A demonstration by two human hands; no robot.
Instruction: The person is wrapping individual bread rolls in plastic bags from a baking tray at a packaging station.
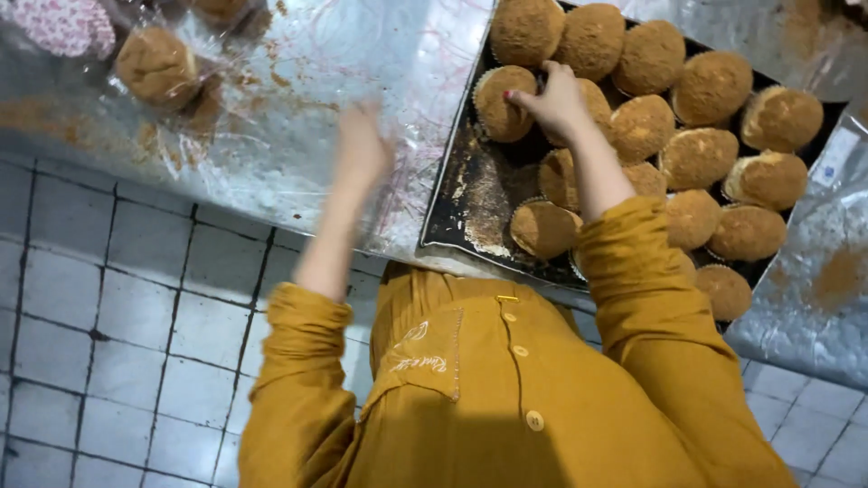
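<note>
A baking tray (470,194) lies on the right part of the table (298,172), filled with muffins (696,158) in rows, and the right hand (553,99) rests on the muffin (503,104) at the tray's near left corner. The left hand (362,149) is over the plastic sheet (398,63) that lies on the table to the left of the tray, touching no muffin. Far to the left on that sheet sits a single wrapped muffin (155,65), with a patterned bundle (65,23) at the top left corner beyond it, and the tiled floor (117,334) lies below the table edge.
</note>
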